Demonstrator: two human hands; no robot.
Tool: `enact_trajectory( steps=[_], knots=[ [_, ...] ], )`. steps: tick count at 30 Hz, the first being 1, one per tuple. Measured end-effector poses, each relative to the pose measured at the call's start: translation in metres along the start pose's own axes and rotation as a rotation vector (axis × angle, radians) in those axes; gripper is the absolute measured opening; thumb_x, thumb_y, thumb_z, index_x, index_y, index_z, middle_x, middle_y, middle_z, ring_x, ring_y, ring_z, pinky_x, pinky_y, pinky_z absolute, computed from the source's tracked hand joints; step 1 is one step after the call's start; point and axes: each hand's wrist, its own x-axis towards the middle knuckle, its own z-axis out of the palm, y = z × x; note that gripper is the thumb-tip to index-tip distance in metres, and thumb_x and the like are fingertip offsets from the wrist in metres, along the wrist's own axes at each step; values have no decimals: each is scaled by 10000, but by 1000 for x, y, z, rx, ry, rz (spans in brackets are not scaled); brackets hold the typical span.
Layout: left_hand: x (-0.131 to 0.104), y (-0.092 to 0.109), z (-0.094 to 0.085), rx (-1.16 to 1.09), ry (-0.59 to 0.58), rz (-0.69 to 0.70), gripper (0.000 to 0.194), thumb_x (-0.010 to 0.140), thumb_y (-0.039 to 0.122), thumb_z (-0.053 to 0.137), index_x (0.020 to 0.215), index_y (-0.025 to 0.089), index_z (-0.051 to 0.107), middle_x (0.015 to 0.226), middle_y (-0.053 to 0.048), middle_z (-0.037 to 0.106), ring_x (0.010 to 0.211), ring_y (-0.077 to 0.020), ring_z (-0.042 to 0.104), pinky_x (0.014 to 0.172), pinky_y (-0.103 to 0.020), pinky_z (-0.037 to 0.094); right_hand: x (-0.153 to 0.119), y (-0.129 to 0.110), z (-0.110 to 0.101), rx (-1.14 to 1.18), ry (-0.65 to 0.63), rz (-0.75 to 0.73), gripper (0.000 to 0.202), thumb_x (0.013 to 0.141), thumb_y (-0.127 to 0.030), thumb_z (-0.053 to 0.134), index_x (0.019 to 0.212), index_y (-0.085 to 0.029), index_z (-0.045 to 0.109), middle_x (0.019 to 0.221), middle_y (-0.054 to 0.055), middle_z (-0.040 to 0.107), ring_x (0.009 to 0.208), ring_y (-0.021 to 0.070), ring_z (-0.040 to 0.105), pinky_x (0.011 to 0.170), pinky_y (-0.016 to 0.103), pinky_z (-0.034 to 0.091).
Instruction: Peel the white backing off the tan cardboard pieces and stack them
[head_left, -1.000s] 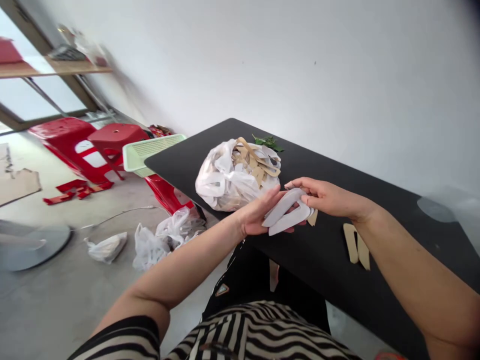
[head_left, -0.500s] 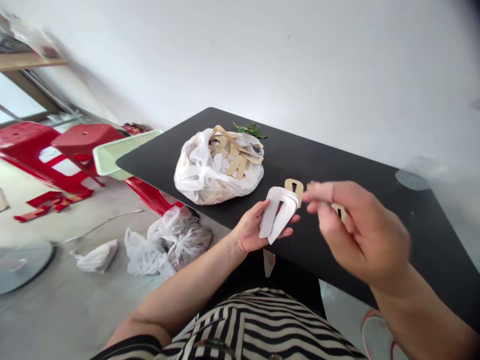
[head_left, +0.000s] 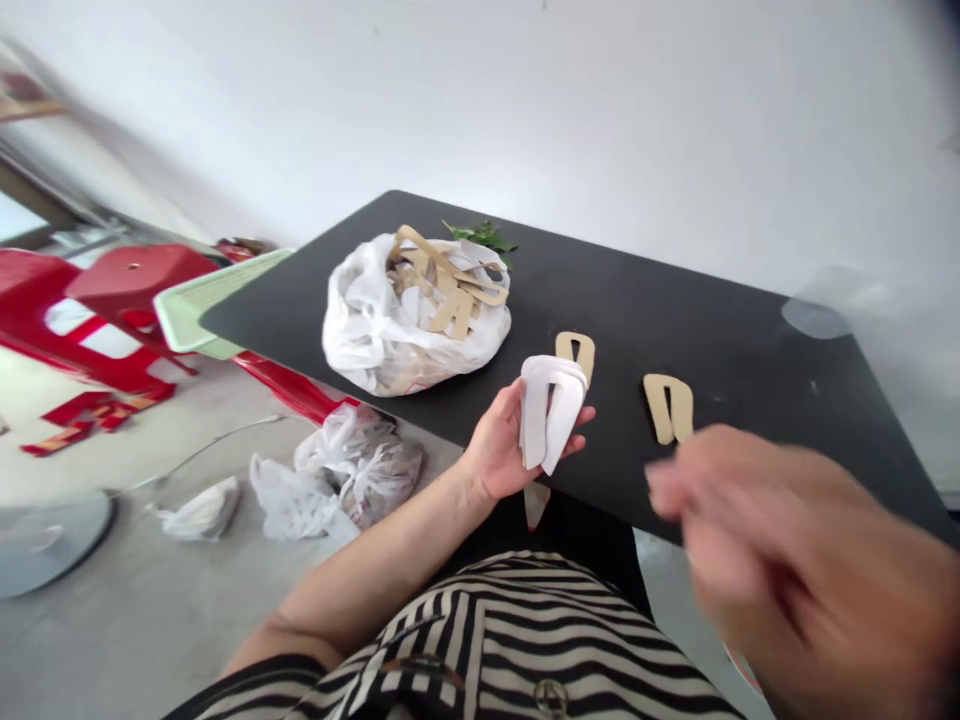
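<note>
My left hand (head_left: 499,440) is closed on a small stack of white U-shaped card cutouts (head_left: 535,405), held upright over the table's near edge. The fingertips show at the stack's right side. Just behind the stack, a tan U-shaped cutout (head_left: 585,347) shows, partly covered by it. My right hand (head_left: 780,540) is lower right, blurred by motion, with fingers curled closed; whatever is in them, if anything, cannot be made out. Beyond its fingers another tan U-shaped cutout (head_left: 660,400) lies flat on the black table (head_left: 742,330).
A white plastic bag (head_left: 367,330) full of tan and white cutouts sits on the table's left, with green leaves (head_left: 484,236) behind. A light green basket (head_left: 176,320), red stools (head_left: 135,280) and knotted plastic bags (head_left: 352,465) stand left of the table. The wall (head_left: 600,120) borders its back.
My right hand has moved away from the stack, down and to the right, uncovering the tan cutout on the table. The left hand still holds the stack. The view has shifted slightly.
</note>
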Motion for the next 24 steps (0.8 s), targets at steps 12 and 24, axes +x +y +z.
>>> enact_trajectory(
  steps=[12,24],
  knots=[
    [10,-14,-10,-65,-3,-61,382,1018,417,435,1138,168,698,1037,-82,752,1022,-237,700,1006,-449,508,24,93,73,-568,-39,-63,339,1004,-297,529,1328,-298,630,1220,102,675,1096,322,643,945,498,552],
    [13,-17,-6,-93,9,-101,442,1049,401,352,1075,144,710,956,-95,759,940,-229,718,958,-412,525,16,98,77,-570,39,-148,312,955,-205,590,1247,-287,663,1293,95,686,1090,314,630,977,509,517]
  ],
)
